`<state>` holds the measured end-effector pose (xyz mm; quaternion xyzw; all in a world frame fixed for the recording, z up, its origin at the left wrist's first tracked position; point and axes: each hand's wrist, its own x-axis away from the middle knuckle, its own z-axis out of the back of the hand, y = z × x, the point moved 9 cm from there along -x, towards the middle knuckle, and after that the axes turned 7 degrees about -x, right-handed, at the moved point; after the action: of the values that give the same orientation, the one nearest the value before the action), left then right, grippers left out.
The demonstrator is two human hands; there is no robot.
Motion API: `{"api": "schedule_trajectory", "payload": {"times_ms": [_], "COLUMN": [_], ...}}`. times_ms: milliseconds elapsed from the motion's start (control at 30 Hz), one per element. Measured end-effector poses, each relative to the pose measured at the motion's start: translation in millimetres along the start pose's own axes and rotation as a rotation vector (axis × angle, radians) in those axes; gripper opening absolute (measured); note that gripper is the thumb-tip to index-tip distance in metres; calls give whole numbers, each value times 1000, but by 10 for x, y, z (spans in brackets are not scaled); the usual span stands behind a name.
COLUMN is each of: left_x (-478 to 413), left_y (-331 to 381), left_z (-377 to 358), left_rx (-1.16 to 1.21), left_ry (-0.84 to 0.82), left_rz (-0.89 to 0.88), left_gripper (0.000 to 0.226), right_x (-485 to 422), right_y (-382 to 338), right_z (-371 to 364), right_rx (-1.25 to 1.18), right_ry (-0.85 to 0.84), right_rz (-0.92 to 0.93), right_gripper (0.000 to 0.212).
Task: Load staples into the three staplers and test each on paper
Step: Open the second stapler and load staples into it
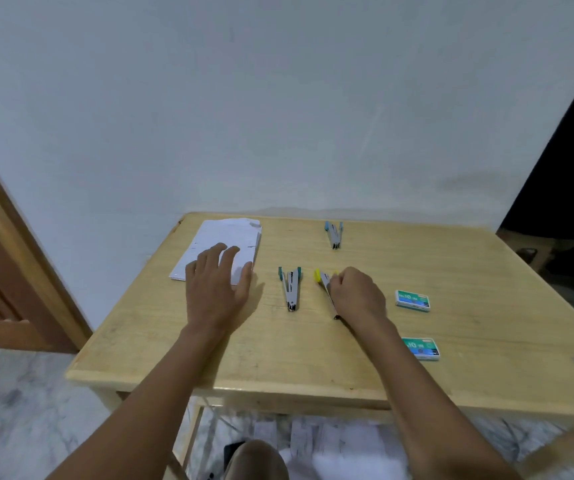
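Wooden table (313, 358) against a plain wall. The yellow stapler (321, 279) lies at its centre, swung open, and the right hand (356, 296) is curled around it. The green stapler (290, 289) just beside it and the blue stapler (334, 233) farther back also lie open, untouched. Whether any holds staples cannot be told. The left hand (216, 285) presses flat on the paper (223, 237). Two staple boxes (412, 301) sit closed at right. Judgement: loading is barely begun and testing is not started.
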<state>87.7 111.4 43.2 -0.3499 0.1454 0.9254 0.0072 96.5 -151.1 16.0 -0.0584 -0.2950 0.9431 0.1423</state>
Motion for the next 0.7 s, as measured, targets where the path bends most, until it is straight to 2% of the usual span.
{"api": "schedule_trajectory", "payload": {"times_ms": [67,100,200,267,333,433,533,633,700], "left_x": [116,180,349,448,518,604,625,677,718], "left_y": [206,316,710,1005,1179,1254,1266,1330,1379], "left_z": [189,267,282,353,416,425,509,632,660], "left_rx": [117,239,730,931,1034,1090,1069,933,861], "left_ry": [67,37,-265,-404,-466,-553,-582,-610,-654], "left_rz": [-19,23,220,227,202,195,133,-21,-71], "left_gripper": [30,27,44,53,48,45,41,35,35], "right_x": [152,278,763,1080,1301,1458,1496,1557,1606], "right_y": [-41,-80,-271,-353,-336,-221,-155,-82,-49], "right_z": [157,266,588,684,691,632,458,329,334], "right_rx": [-179,-289,-539,-668,-781,-967,-1111,-1171,-1170], "right_ry": [31,56,180,233,259,203,-19,-250,-311], "right_rz": [42,71,196,243,235,173,118,83,94], "right_gripper": [31,28,21,17,11,11,20,23,21]}}
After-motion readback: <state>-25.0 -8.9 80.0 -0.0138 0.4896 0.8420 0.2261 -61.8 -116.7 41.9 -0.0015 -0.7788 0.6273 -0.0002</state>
